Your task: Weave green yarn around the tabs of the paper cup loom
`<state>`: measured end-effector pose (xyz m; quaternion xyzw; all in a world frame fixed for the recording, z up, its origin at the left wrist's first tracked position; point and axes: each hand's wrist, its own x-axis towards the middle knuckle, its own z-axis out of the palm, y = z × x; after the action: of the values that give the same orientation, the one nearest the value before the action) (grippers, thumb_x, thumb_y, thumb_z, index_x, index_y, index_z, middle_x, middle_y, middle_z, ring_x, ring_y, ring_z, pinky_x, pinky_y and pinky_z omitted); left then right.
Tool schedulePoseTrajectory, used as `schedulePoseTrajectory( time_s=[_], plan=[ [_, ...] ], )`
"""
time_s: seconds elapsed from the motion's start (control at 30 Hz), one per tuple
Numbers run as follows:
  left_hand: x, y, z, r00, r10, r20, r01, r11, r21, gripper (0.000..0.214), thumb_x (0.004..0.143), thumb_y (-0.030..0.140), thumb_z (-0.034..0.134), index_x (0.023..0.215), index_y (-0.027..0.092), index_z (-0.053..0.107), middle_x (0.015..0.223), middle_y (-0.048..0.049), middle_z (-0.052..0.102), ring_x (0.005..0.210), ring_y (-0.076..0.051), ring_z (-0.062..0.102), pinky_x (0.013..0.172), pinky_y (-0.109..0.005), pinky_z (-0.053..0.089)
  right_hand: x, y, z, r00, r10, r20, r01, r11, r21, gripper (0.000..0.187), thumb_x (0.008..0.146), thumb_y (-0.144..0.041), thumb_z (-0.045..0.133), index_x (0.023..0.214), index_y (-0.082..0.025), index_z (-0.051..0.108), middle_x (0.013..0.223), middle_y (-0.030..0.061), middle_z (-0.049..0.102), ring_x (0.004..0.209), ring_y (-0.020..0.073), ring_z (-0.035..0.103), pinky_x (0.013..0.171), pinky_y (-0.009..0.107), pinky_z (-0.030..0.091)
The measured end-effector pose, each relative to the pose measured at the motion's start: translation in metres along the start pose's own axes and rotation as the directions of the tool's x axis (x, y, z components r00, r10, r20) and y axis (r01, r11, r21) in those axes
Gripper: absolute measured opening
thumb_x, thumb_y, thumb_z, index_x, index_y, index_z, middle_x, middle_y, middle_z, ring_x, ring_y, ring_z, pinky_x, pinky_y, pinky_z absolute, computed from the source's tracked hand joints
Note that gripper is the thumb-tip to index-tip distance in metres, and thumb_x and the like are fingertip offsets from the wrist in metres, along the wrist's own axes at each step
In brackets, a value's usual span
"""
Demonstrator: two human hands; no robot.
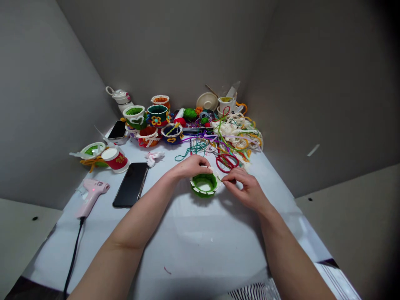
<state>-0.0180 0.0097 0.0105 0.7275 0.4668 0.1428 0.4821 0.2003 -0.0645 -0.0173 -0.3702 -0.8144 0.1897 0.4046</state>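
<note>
A small cup woven with green yarn (204, 192) stands on the white table in front of me, white tabs ringing its rim. My left hand (196, 166) is closed on the far left part of that rim, its fingertips partly hidden behind the tabs. At the cup's right side, the thumb and forefinger of my right hand (245, 187) pinch a thin strand, apparently green yarn, close to the rim. Red-handled scissors (227, 162) lie just beyond my right hand.
Finished yarn cups (158, 116) cluster at the back left. A tangle of loose yarn (240, 131) lies at the back right. On the left are a black phone (131, 185), a paper cup (116, 160) and a pink glue gun (93, 193) with its cord. Grey partitions surround the table.
</note>
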Motion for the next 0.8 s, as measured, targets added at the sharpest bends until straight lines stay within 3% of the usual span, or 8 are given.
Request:
schedulePoseTrajectory(
  time_s=[0.33,0.5,0.6,0.7,0.8],
  plan=[
    [-0.001,-0.001,-0.003,1.0,-0.011,-0.016,0.01,0.999,-0.043,0.028,0.068,0.039,0.068,0.079,0.013,0.068,0.073,-0.002,0.064,0.067,-0.013,0.054,0.061,-0.024,0.04,0.0,0.005,-0.002,0.993,0.095,0.073,-0.091,0.994,-0.063,0.014,0.089,-0.019,0.056,0.076,-0.02,0.062,0.07,0.0018,0.064,0.069,0.0169,0.055,0.075,0.034,0.041],
    [0.0,-0.004,-0.005,1.0,0.025,0.007,-0.025,0.999,-0.029,0.028,0.069,0.04,0.068,0.079,0.014,0.069,0.073,-0.0015,0.063,0.066,-0.012,0.052,0.06,-0.023,0.038,0.001,0.009,-0.002,0.987,0.152,0.043,-0.147,0.984,-0.102,0.015,0.087,-0.019,0.055,0.075,-0.019,0.064,0.071,0.0025,0.066,0.067,0.0159,0.055,0.07,0.031,0.041],
    [0.0,-0.005,-0.005,1.0,0.017,0.004,-0.017,0.999,-0.035,0.028,0.069,0.039,0.068,0.079,0.014,0.069,0.073,-0.0015,0.063,0.066,-0.012,0.052,0.06,-0.023,0.038,0.002,0.01,0.001,0.981,0.164,0.1,-0.154,0.983,-0.101,0.015,0.086,-0.018,0.055,0.074,-0.019,0.064,0.07,0.0021,0.066,0.065,0.0152,0.056,0.067,0.029,0.04],
    [-0.001,-0.004,-0.007,0.998,0.027,0.056,-0.026,0.999,-0.027,0.025,0.071,0.036,0.066,0.081,0.014,0.069,0.074,-0.0013,0.064,0.066,-0.012,0.053,0.06,-0.023,0.038,0.002,0.011,0.005,0.969,0.162,0.188,-0.146,0.984,-0.098,0.018,0.084,-0.016,0.053,0.07,-0.018,0.063,0.065,0.0009,0.063,0.062,0.0144,0.054,0.062,0.027,0.039],
    [-0.004,-0.002,-0.01,0.989,0.071,0.133,-0.074,0.997,0.016,0.026,0.072,0.033,0.064,0.088,0.015,0.072,0.08,-0.0024,0.068,0.071,-0.013,0.057,0.062,-0.023,0.04,0.003,0.009,0.008,0.965,0.162,0.204,-0.146,0.985,-0.092,0.02,0.086,-0.016,0.051,0.07,-0.017,0.063,0.064,0.0015,0.062,0.062,0.0143,0.053,0.061,0.026,0.038]
  ],
)
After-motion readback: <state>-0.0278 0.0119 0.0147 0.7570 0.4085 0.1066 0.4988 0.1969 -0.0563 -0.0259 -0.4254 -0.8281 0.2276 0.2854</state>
